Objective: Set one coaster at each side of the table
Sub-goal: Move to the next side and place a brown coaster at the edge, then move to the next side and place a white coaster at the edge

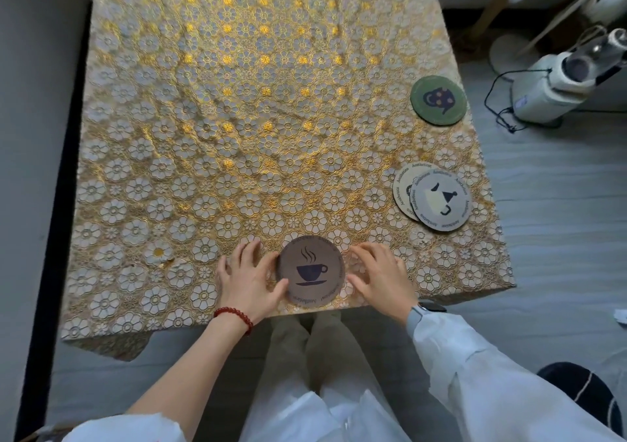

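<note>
white appliance (556, 85) with black cord | dark rug (583, 394) on floor

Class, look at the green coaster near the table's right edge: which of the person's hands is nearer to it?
Right. The right hand lies at the near edge, below the green coaster, beside the brown cup coaster. The left hand is on that coaster's other side, farther away.

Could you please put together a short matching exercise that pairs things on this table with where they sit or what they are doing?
Things:
1. brown coaster
2. green coaster
3. pale coasters
4. left hand

Places or states:
A. overlapping pair by the right edge
B. near edge, between both hands
C. alone, farther along the right edge
D. thumb laid on the brown coaster's rim

Pairs: 1-B, 2-C, 3-A, 4-D
</note>
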The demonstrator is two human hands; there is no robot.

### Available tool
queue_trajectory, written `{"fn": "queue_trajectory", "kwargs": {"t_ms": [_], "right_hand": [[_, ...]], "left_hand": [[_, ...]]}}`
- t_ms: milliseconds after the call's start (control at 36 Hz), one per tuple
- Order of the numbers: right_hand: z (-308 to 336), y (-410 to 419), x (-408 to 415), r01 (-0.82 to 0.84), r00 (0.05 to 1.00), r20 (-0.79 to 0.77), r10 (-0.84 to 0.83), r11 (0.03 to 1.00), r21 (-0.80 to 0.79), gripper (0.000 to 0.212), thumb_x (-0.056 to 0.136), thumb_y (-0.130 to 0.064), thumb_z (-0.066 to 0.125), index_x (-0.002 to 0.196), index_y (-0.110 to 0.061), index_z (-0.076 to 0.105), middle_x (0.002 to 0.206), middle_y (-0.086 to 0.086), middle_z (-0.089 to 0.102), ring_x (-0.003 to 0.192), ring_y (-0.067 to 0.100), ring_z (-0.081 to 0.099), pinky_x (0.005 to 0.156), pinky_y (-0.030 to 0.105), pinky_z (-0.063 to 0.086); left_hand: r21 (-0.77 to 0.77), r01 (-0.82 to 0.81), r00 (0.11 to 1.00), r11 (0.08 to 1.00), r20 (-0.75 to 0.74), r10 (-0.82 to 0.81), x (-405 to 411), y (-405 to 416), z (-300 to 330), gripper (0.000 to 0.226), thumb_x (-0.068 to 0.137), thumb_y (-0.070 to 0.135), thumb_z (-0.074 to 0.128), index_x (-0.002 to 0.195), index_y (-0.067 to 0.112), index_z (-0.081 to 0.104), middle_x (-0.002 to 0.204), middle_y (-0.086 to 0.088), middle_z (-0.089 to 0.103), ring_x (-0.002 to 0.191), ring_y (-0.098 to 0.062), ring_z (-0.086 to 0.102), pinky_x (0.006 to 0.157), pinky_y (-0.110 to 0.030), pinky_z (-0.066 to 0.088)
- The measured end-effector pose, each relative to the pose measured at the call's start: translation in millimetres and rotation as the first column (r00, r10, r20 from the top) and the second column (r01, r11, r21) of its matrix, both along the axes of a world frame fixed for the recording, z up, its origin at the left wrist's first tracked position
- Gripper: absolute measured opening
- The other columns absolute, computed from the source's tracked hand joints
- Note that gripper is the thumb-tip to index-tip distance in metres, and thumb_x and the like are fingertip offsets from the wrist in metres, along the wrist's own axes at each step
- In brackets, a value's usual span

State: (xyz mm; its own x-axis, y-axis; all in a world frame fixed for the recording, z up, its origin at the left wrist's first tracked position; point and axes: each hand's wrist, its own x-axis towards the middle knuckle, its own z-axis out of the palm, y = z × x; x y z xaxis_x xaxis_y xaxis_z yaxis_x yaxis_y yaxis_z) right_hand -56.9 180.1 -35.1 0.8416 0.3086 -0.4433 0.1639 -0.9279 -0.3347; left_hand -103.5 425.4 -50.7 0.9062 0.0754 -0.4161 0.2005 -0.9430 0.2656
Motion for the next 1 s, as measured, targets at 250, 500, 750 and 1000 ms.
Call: {"fn": "queue_trajectory", "kwargs": {"t_ms": [250, 500, 750, 1000], "right_hand": [[22, -61, 76, 0.230, 0.967, 0.121, -0.224, 0.973, -0.038, 0.039, 0.089, -0.021, 0.046, 0.127, -0.017, 0.043, 0.130, 0.005, 0.049, 0.120, 0.021, 0.043, 0.103, 0.044, 0.036], [20, -99, 143, 0.480, 0.867, -0.041, -0.497, 0.854, -0.201, 0.094, 0.079, -0.039, 0.062, 0.143, -0.010, 0.001, 0.152, 0.015, 0.015, 0.139, 0.033, 0.016, 0.109, 0.051, 0.023], [29, -103, 154, 0.436, 0.899, 0.190, -0.395, 0.847, -0.304, 0.050, 0.080, -0.025, 0.061, 0.120, -0.005, 0.038, 0.127, 0.019, 0.036, 0.117, 0.036, 0.037, 0.093, 0.049, 0.040], [82, -65, 128, 0.156, 0.935, 0.307, -0.177, 0.983, 0.093, 0.030, 0.085, -0.005, 0.051, 0.113, -0.017, 0.057, 0.107, 0.005, 0.062, 0.101, 0.021, 0.051, 0.093, 0.033, 0.037]], "left_hand": [[-0.021, 0.111, 0.994, 0.994, 0.006, -0.111, 91, -63, 13, 0.068, 0.081, 0.058, 0.045, 0.139, 0.032, 0.019, 0.155, -0.005, 0.006, 0.142, -0.028, 0.003, 0.112, -0.058, 0.004], [0.061, 0.218, 0.963, 0.974, -0.174, -0.204, 138, -104, -12, 0.097, 0.068, 0.079, 0.039, 0.136, 0.041, -0.020, 0.141, -0.003, -0.036, 0.136, -0.033, -0.027, 0.105, -0.067, -0.008], [0.063, 0.214, 0.947, 0.975, -0.259, -0.191, 144, -109, -10, 0.101, 0.067, 0.077, 0.046, 0.135, 0.042, -0.020, 0.138, -0.002, -0.038, 0.136, -0.033, -0.027, 0.106, -0.066, -0.005], [-0.156, -0.073, 0.997, 0.985, 0.004, 0.074, 138, -100, 35, 0.058, 0.081, 0.046, 0.055, 0.133, 0.027, 0.036, 0.152, -0.005, 0.022, 0.141, -0.024, 0.014, 0.114, -0.052, 0.016]]}}
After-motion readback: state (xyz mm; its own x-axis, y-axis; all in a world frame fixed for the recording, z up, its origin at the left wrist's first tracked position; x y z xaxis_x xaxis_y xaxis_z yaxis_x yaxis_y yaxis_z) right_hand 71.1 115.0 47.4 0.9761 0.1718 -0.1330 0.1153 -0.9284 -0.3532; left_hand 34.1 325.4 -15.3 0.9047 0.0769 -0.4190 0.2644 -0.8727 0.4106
